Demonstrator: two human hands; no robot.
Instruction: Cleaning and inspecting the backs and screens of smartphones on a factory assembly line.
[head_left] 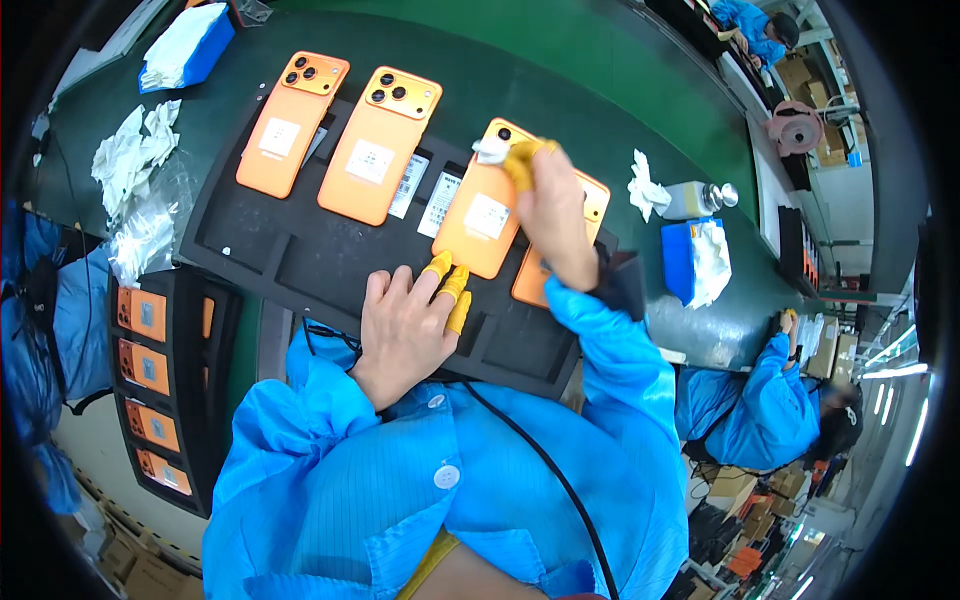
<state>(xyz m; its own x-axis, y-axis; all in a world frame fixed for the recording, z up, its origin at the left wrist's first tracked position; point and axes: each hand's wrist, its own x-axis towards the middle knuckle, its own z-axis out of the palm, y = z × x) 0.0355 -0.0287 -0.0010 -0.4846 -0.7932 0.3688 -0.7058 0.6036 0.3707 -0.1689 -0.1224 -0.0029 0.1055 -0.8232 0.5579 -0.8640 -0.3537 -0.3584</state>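
Four orange phones lie back up on a black tray [330,265]. My right hand [558,215], yellow finger cots on its fingers, pinches a white wipe [490,151] against the camera area of the third phone [468,222] from the left. At that phone's lower edge rest the cot-covered fingertips of my left hand [408,325], stretched out and gripping nothing. My right hand and wrist partly cover the rightmost phone [530,278]. Farther left lie the first phone [285,125] and the second phone [380,145], each with a white label on its back.
Crumpled wipes [135,160] and clear plastic [150,235] lie left of the tray. Blue boxes of wipes [190,45] [678,262] stand on both sides. At the right is a pump bottle [690,200]. Another black tray [190,440] holds more phones, lower left. Two co-workers sit farther off.
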